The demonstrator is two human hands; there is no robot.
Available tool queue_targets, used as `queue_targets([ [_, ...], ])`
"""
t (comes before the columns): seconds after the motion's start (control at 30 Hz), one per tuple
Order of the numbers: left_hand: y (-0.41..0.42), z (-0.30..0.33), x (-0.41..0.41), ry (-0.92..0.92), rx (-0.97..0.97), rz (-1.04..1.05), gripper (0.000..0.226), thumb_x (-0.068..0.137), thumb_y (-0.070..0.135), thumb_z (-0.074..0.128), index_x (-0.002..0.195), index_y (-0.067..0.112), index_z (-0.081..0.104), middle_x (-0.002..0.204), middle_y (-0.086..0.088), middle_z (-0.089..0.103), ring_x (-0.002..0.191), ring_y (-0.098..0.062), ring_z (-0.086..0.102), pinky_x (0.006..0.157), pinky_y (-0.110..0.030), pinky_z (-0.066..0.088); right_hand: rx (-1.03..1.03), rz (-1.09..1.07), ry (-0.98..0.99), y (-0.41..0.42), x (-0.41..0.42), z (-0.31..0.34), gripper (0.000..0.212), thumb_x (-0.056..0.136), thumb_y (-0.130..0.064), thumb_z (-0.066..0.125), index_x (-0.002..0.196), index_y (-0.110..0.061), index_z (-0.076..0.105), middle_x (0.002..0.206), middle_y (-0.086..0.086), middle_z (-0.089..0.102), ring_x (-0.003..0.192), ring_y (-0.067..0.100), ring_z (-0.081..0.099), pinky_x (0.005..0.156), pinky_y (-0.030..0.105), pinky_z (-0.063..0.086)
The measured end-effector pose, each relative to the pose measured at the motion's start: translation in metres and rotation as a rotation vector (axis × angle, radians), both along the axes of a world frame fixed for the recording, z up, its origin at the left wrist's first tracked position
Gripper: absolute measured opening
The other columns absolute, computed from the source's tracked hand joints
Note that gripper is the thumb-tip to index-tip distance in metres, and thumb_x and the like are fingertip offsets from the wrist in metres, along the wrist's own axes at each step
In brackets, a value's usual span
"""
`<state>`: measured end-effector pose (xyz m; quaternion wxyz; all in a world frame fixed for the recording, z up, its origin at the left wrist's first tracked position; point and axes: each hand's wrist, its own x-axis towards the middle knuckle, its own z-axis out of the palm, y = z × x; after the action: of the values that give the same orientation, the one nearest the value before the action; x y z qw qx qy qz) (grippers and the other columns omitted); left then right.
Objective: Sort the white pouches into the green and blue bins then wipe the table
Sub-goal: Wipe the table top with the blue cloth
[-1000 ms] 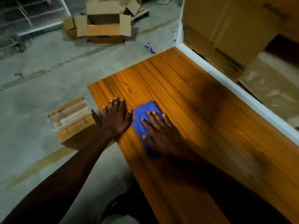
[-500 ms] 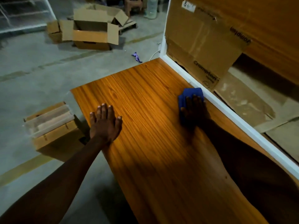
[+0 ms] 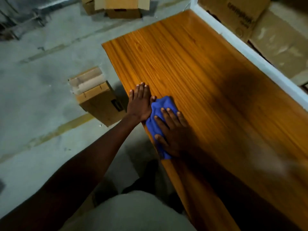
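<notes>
A crumpled blue cloth (image 3: 158, 110) lies at the near left edge of the orange wooden table (image 3: 208, 77). My right hand (image 3: 171, 130) presses flat on the cloth, fingers spread and straight. My left hand (image 3: 140, 101) rests flat on the table's left edge, right beside the cloth and touching it. No white pouches and no green or blue bins are in view.
A cardboard box (image 3: 96, 95) stands on the concrete floor just left of the table. More open cardboard boxes (image 3: 123, 7) lie farther back. A white rail (image 3: 250, 50) runs along the table's right side, with flattened cardboard (image 3: 275, 39) behind it.
My right hand has dragged the blue cloth from the white rail back across the table to the left edge, next to my left hand. The camera tilted down.
</notes>
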<state>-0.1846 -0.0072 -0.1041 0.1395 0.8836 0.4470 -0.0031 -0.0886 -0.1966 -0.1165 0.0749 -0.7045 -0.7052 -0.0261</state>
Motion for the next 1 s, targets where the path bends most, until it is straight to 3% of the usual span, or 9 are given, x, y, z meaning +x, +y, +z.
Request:
queue_targets([
  [0.2,-0.052,-0.005,0.017,-0.016,0.103,0.047,0.076,0.099,0.059,0.016,0.156,0.008,0.016,0.165,-0.013,0.012,0.152,-0.027,0.006,0.121,-0.05,0.003,-0.056,-0.302,0.076,-0.033,0.129,-0.001,0.06,0.103,-0.048,0.035,0.145,-0.01,0.051,0.15,0.026,0.045,0.138,0.043,0.045,0.111,0.06,0.034],
  [0.33,-0.045,-0.007,0.015,0.007,0.093,0.023,0.081,0.096,0.065,0.005,0.157,0.012,0.005,0.166,-0.009,0.002,0.153,-0.024,-0.004,0.122,-0.05,-0.003,-0.19,-0.516,0.004,-0.065,0.239,0.004,0.063,0.107,-0.048,0.026,0.146,-0.003,0.047,0.147,0.032,0.045,0.133,0.049,0.048,0.105,0.064,0.039],
  [0.4,-0.047,-0.006,0.015,0.014,0.111,0.019,0.081,0.097,0.065,0.004,0.157,0.012,0.005,0.166,-0.009,0.002,0.152,-0.024,-0.004,0.122,-0.051,-0.002,-0.237,-0.598,-0.029,-0.083,0.283,0.014,0.069,0.106,-0.052,0.015,0.153,-0.005,0.034,0.154,0.032,0.034,0.142,0.048,0.035,0.113,0.066,0.028],
  [0.47,-0.047,-0.004,0.015,0.015,0.117,0.018,0.08,0.097,0.064,0.005,0.157,0.011,0.004,0.166,-0.01,0.001,0.152,-0.024,-0.004,0.122,-0.05,-0.003,-0.284,-0.696,-0.015,-0.094,0.301,0.02,0.07,0.103,-0.055,0.018,0.158,-0.01,0.019,0.161,0.028,0.019,0.149,0.043,0.018,0.12,0.063,0.012],
  [0.63,-0.048,0.0,0.015,0.025,0.065,0.041,0.081,0.096,0.063,0.008,0.157,0.011,0.006,0.166,-0.009,0.0,0.152,-0.024,-0.007,0.121,-0.05,-0.006,-0.202,-0.666,0.091,-0.096,0.223,0.017,0.089,0.092,-0.061,0.01,0.154,0.001,0.025,0.16,0.031,0.018,0.149,0.046,0.019,0.12,0.059,0.012],
  [0.83,-0.06,0.008,0.007,0.043,0.053,-0.02,0.08,0.097,0.061,0.009,0.157,0.007,0.005,0.166,-0.012,0.0,0.152,-0.027,-0.006,0.122,-0.051,-0.003,-0.085,-0.418,0.077,-0.127,0.062,0.008,0.071,0.1,-0.047,0.03,0.147,0.006,0.04,0.156,0.027,0.035,0.142,0.044,0.038,0.111,0.064,0.034],
  [1.0,-0.122,0.006,-0.003,-0.003,0.035,-0.115,0.08,0.098,0.059,0.015,0.156,0.005,0.008,0.165,-0.014,0.003,0.152,-0.029,-0.001,0.122,-0.052,0.0,0.0,-0.142,0.065,-0.181,-0.059,0.011,0.059,0.103,-0.042,0.037,0.153,-0.01,0.038,0.161,0.017,0.031,0.149,0.032,0.03,0.121,0.054,0.023],
])
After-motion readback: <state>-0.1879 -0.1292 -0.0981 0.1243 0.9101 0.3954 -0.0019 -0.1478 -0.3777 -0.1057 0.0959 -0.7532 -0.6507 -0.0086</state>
